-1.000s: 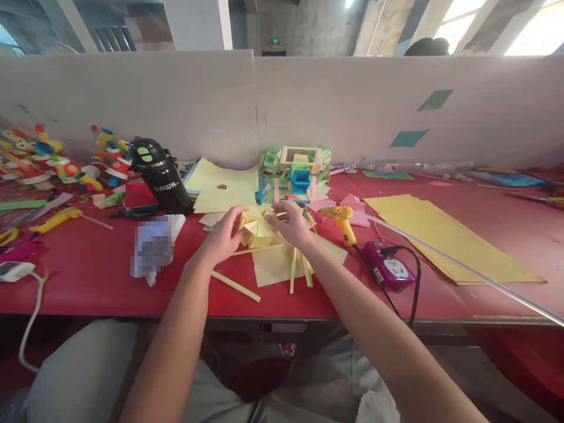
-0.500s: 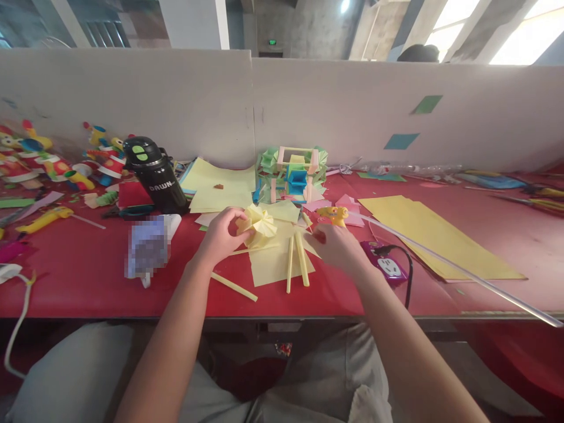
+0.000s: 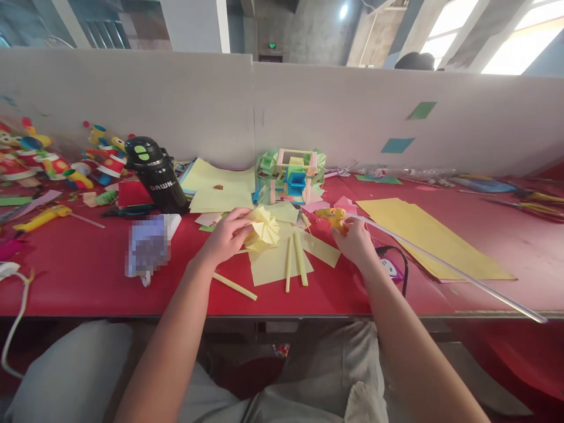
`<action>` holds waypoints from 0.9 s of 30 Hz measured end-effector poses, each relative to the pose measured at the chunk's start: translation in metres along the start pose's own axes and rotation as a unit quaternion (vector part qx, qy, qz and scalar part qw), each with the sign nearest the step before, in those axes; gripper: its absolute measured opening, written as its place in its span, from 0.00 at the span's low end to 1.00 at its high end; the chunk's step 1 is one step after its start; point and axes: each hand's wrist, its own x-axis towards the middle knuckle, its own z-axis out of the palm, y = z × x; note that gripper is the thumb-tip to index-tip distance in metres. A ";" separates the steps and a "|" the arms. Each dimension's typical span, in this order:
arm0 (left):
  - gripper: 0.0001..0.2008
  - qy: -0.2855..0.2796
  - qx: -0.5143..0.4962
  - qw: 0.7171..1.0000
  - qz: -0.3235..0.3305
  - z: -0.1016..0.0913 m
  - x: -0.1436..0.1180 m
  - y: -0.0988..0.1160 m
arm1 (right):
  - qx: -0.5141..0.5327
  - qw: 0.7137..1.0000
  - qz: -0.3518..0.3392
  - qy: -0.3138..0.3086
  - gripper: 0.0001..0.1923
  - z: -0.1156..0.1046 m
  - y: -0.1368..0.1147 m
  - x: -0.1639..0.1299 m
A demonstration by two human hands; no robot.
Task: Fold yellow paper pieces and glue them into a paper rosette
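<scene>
Left fingers (image 3: 239, 217), pleated yellow paper (image 3: 265, 228) held at tips

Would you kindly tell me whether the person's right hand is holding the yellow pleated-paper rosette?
No, the left hand holds the yellow rosette, while the right hand is at the yellow plastic glue gun.

One rosette (image 3: 265, 228) sits at the left grip (image 3: 231, 234); two yellow sticks (image 3: 300, 258) lie between the grips, a third nearside of the left one; two glue guns (image 3: 330, 217) show, one at the right grip (image 3: 352, 239), one well left of both; one bottle (image 3: 159, 185) stands beyond the left grip.
</scene>
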 end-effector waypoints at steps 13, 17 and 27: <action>0.17 0.016 -0.080 0.993 -0.084 0.001 -0.001 0.009 | 0.089 0.992 -0.087 0.029 0.12 0.003 -0.004 0.022; 0.29 0.049 -0.134 0.986 -0.082 0.008 0.000 0.003 | 0.255 0.957 -0.140 -0.027 0.15 -0.008 -0.015 0.010; 0.41 0.058 -0.163 0.983 -0.054 0.013 0.003 0.015 | 0.274 0.884 -0.328 -0.190 0.15 -0.045 -0.057 -0.043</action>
